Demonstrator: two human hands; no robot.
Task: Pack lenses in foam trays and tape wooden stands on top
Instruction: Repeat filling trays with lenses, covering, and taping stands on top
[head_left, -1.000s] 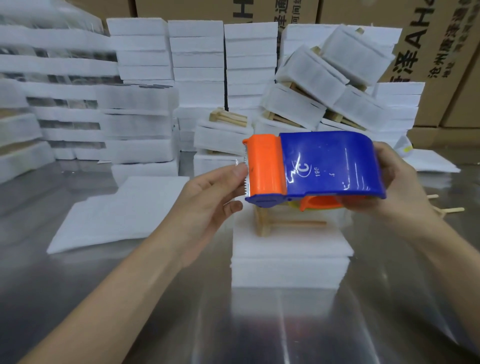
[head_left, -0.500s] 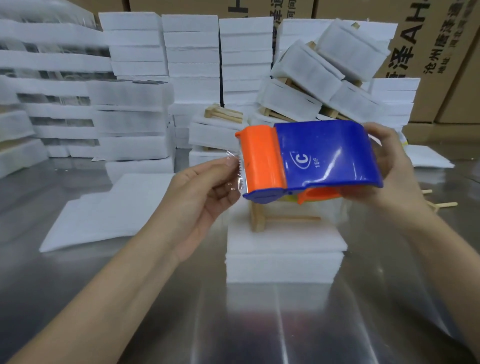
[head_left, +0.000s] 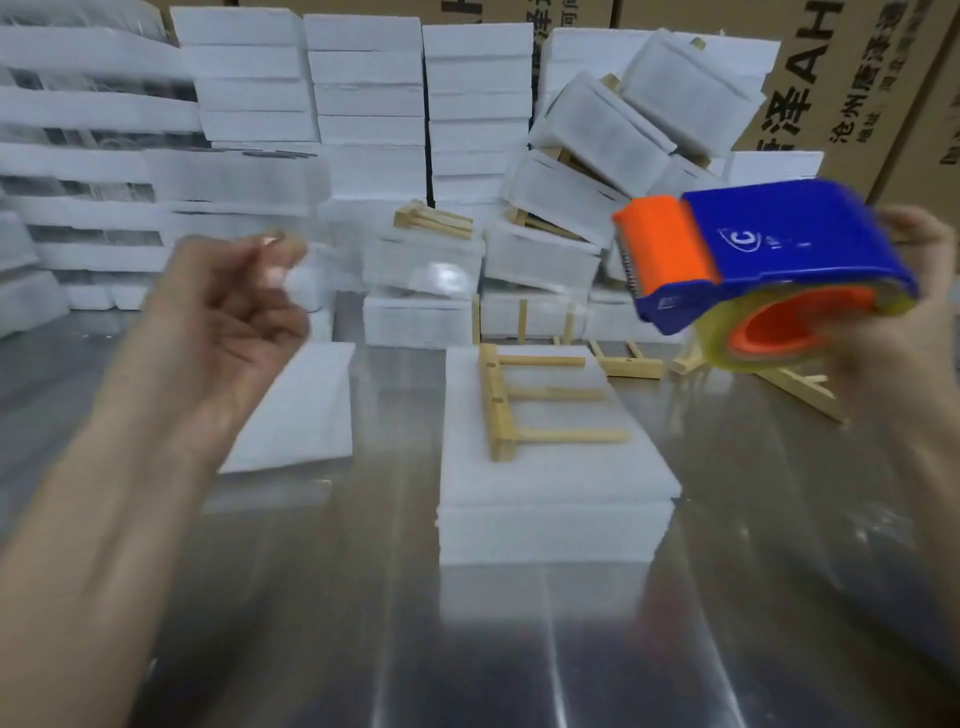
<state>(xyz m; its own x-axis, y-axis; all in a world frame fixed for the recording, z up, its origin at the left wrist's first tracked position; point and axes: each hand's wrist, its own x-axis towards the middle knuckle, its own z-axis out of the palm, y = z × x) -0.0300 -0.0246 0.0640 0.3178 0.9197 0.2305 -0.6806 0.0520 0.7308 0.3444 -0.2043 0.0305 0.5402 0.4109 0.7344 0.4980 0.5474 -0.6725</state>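
A white foam tray stack (head_left: 553, 499) lies on the steel table in the middle, with a wooden stand (head_left: 524, 402) flat on top. My right hand (head_left: 904, 332) holds a blue and orange tape dispenser (head_left: 753, 254) up at the right, above the table. My left hand (head_left: 234, 312) is raised at the left, thumb and fingers pinched on the end of a clear tape strip (head_left: 441, 275) that stretches across to the dispenser's toothed edge. The strip hangs in the air above and behind the tray.
Stacks of white foam trays (head_left: 363, 104) fill the back, some tilted, some with wooden stands on top. Loose wooden stands (head_left: 628, 361) lie behind the tray at the right. A flat foam sheet (head_left: 306, 415) lies left of it. Cardboard boxes (head_left: 852, 88) stand at the back right.
My hands have moved apart: the left went left with the tape end, the right went right with the dispenser, drawing out a long strip. The stand on the tray now shows.
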